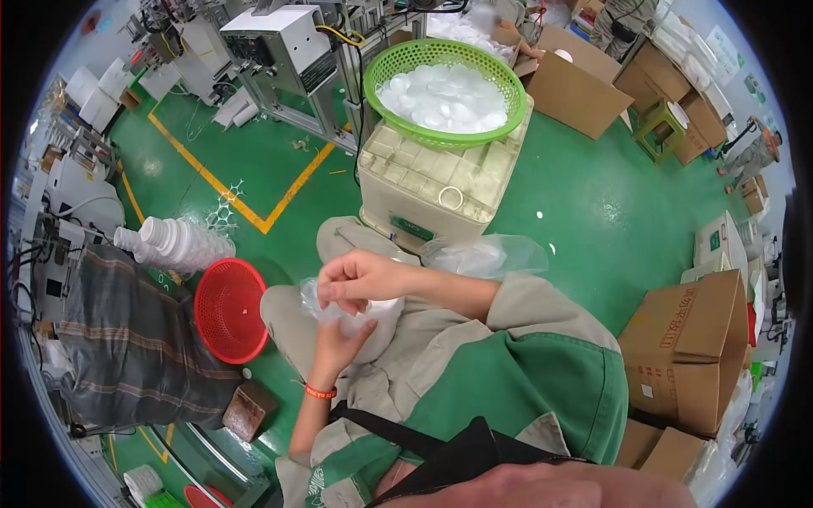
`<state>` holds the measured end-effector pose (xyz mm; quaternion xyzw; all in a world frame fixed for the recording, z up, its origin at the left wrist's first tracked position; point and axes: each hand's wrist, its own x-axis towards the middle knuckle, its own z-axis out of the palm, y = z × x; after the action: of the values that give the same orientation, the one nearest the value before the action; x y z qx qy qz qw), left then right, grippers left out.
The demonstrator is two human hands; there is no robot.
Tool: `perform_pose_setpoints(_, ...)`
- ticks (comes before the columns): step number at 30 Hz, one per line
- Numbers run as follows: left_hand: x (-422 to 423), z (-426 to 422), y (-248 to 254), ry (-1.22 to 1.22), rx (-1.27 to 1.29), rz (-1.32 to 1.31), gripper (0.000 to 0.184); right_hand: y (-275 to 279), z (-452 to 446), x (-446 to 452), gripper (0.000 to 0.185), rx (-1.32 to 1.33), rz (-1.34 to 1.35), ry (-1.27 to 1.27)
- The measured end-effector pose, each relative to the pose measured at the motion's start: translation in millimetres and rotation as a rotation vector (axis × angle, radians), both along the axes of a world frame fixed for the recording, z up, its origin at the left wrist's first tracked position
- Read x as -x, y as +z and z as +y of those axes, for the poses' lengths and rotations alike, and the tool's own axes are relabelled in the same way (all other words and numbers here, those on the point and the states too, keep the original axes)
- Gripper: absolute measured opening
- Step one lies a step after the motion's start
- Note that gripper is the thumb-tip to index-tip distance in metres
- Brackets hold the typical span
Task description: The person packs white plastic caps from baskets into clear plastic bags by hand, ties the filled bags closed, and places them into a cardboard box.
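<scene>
A clear plastic bag point(366, 326) with white round pieces inside rests over my lap. From below, my left hand point(340, 343), with an orange wristband, grips the side of the bag, its thumb raised. My right hand point(360, 278) comes across from the right with fingers curled down at the bag's upper edge; what lies between its fingertips is partly hidden. Beyond my knees, another clear plastic bag point(487, 256) lies by the pale bin.
A green basket point(398, 127) of translucent white discs stands on an upturned pale bin point(398, 169), beside a white ring point(450, 198). To the left are a red basket point(230, 311), stacked white cups point(182, 244) and a dark woven sack point(127, 339). Cardboard boxes point(677, 356) stand right.
</scene>
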<state>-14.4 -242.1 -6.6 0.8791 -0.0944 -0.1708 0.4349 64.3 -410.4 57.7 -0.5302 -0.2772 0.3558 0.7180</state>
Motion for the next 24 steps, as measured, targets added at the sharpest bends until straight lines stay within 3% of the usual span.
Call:
perform_pose_setpoints(2,3,0,-5,-0.006,0.066,-0.153,0.045,-10,-4,-8,0.026,-0.02,-0.034,-0.05)
perform_pose_setpoints(4,3,3,-9,-0.005,-0.097,-0.239,0.049,-22,-6,-17,0.023,-0.025,-0.002,-0.205)
perform_pose_setpoints(7,4,3,-9,-0.05,-0.126,-0.232,0.061,-46,-9,-32,0.026,0.177,-0.112,-0.43)
perform_pose_setpoints(9,4,4,-12,-0.073,-0.107,-0.28,0.068,-58,-11,-30,0.028,0.41,-0.537,-0.606)
perform_pose_setpoints(10,4,4,-14,-0.093,-0.148,-0.284,0.07,-84,-5,-34,0.031,0.392,-0.885,-0.731)
perform_pose_setpoints(12,3,3,-16,-0.117,-0.168,-0.349,0.072,-121,-4,-32,0.029,0.537,-0.972,-0.557)
perform_pose_setpoints(13,3,5,-20,-0.118,-0.166,-0.347,0.072,-155,3,-34,0.028,0.614,-0.86,-0.442)
perform_pose_setpoints(14,4,9,-27,-0.115,-0.216,-0.325,0.072,-153,3,-30,0.028,0.616,-0.859,-0.444)
perform_pose_setpoints(16,2,9,-27,-0.122,-0.235,-0.29,0.072,-147,2,-26,0.037,0.671,-0.423,-0.394)
perform_pose_setpoints(24,2,8,-26,-0.098,-0.235,-0.264,0.064,-145,2,-28,0.031,0.639,-0.437,-0.413)
